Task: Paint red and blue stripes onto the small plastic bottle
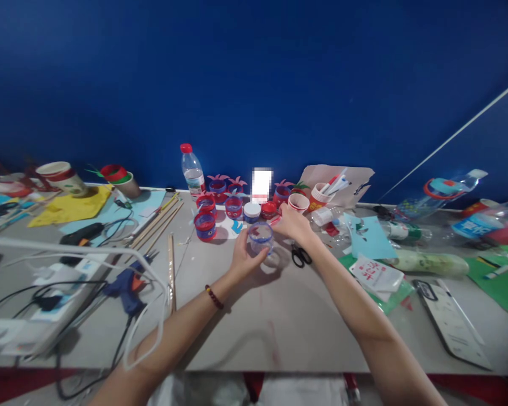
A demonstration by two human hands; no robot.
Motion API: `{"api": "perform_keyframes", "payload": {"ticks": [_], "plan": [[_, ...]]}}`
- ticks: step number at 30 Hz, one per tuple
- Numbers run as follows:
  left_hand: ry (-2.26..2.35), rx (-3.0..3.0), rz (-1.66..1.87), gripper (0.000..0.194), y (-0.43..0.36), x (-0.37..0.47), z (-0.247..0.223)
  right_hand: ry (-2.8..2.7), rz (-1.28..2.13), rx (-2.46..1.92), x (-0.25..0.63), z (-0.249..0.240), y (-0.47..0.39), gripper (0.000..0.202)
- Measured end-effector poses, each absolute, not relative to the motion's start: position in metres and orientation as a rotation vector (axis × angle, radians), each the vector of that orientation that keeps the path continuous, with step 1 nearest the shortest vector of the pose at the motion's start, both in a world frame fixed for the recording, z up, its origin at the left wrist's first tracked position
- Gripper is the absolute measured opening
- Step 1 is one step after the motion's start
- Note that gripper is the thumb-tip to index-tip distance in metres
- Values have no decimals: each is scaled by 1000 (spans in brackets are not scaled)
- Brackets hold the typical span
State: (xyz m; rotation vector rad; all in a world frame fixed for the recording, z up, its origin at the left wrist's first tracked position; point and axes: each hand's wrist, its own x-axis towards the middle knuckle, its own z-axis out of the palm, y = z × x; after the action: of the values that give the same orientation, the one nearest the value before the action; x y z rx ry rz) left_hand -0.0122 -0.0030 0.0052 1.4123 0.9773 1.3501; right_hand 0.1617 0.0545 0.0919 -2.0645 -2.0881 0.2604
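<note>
Your left hand (243,257) grips the clear cup (260,242), thumb and fingers round its side, above the desk (245,332). Your right hand (295,226) is at the cup's 2 o'clock, fingers bent; pink bit at the tips, can't tell if pinched. From the cup: scissors (300,255) at 4, near; white-lidded jar (252,213) at 11, just beside; red-and-blue pot (205,227) between 9 and 10; paper cup (298,203) between 1 and 2. Farther: bottle (193,175) between 10 and 11, glue gun (129,286) at 8, phone (452,324) near 4.
</note>
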Motion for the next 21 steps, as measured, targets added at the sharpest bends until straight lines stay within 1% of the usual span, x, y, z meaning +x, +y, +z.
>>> {"api": "perform_keyframes", "payload": {"ticks": [1, 4, 8, 11, 13, 16, 17, 19, 21], "plan": [[984, 1419, 1388, 56, -3, -12, 6, -2109, 251, -2096, 159, 88, 55, 61], [977, 1403, 1459, 46, -1, -12, 9, -2146, 252, -2123, 150, 80, 52, 56], [922, 1284, 1439, 42, 0, -12, 12, -2152, 295, -2167, 142, 80, 46, 55], [837, 1138, 1356, 44, 1, -11, 13, -2143, 364, -2182, 142, 87, 40, 56], [786, 1014, 1298, 47, 3, -10, 14, -2095, 379, -2140, 145, 98, 36, 49], [689, 900, 1206, 51, 6, -11, 16, -1981, 347, -2042, 157, 120, 31, 25], [652, 893, 1175, 53, 8, -12, 17, -1938, 334, -2014, 162, 129, 30, 20], [599, 880, 1138, 55, 10, -14, 18, -1857, 355, -1928, 172, 145, 25, 20], [582, 865, 1115, 56, 11, -15, 18, -1832, 457, -1743, 181, 158, 21, 16]]}}
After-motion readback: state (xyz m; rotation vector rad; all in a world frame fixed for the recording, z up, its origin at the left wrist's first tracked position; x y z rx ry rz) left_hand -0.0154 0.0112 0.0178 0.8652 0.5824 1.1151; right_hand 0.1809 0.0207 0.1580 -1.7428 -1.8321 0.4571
